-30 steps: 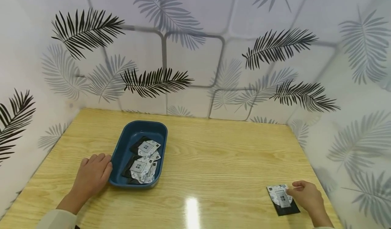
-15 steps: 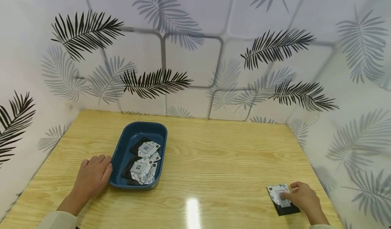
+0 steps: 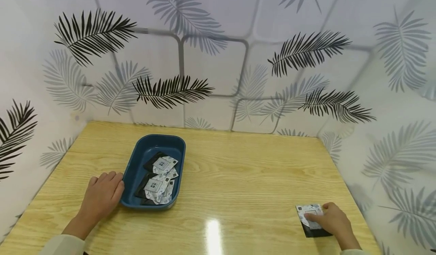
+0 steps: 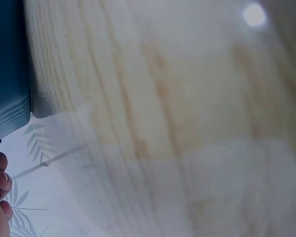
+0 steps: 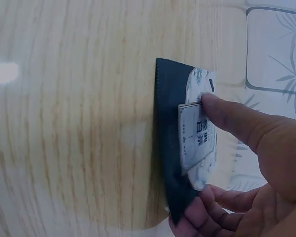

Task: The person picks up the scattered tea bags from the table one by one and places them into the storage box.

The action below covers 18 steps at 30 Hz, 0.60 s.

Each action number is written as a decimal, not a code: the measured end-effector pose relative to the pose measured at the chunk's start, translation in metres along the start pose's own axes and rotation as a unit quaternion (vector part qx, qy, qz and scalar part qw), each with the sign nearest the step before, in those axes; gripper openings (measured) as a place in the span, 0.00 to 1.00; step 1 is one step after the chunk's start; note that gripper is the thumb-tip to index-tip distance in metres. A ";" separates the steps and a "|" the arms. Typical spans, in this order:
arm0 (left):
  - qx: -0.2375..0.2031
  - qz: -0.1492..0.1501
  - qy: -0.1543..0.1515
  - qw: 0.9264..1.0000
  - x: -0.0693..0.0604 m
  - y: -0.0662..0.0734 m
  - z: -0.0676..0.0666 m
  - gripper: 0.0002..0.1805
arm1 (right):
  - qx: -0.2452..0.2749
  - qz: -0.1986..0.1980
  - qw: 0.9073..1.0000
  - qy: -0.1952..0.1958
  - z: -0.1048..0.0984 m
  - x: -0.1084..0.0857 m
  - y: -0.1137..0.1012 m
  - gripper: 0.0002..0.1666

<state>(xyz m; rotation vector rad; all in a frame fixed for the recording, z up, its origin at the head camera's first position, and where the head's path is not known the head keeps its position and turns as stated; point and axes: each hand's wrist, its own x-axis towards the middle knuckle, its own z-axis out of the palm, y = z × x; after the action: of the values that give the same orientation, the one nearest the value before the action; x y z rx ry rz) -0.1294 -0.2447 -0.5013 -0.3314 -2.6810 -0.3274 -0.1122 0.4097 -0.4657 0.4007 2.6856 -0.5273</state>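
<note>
A blue plastic tray (image 3: pixel 184 160) stands left of centre on the wooden table. Several black-and-white packets (image 3: pixel 154 185) lie piled inside it. My left hand (image 3: pixel 102 196) rests against the tray's left rim with loosely bent fingers; its fingertips (image 4: pixel 4 182) show beside the tray wall in the left wrist view. At the table's right side my right hand (image 3: pixel 334 221) pinches a flat black packet (image 5: pixel 170 133) bearing a white patterned front and a grey label. The thumb presses on its face, while fingers reach under its edge. In the right wrist view the packet looks tilted off the table.
The light wooden table (image 3: pixel 238 171) spans between the tray and the right hand. A leaf-patterned wall covering (image 3: pixel 218 69) encloses the table at the back and both sides. A bright light reflection (image 3: pixel 214 236) lies near the front.
My right hand has moved left over the packet, its thumb now on the label, and the packet has shifted slightly up and left. The left hand and tray stay put.
</note>
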 end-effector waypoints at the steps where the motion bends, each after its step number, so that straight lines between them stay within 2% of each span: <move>1: 0.000 0.000 -0.003 1.000 -0.001 0.000 0.000 0.07 | 0.002 0.003 1.000 0.001 0.001 0.000 0.001 0.62; 7: 0.000 -0.002 -0.010 1.000 0.000 0.000 0.000 0.08 | 0.017 -0.010 0.999 0.033 0.002 -0.001 0.002 0.54; 12: -0.002 -0.002 -0.013 1.000 0.000 -0.001 -0.001 0.08 | 0.042 -0.012 0.998 0.035 0.000 -0.002 0.005 0.51; 18: -0.001 -0.004 -0.016 1.000 -0.001 0.000 -0.001 0.08 | 0.086 0.001 0.995 0.047 0.001 0.000 0.010 0.41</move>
<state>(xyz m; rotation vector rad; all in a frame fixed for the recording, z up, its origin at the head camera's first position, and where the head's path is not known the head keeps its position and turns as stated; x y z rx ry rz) -0.1287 -0.2453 -0.5007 -0.3304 -2.7150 -0.3309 -0.1089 0.4180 -0.4693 0.4869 2.7384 -0.7597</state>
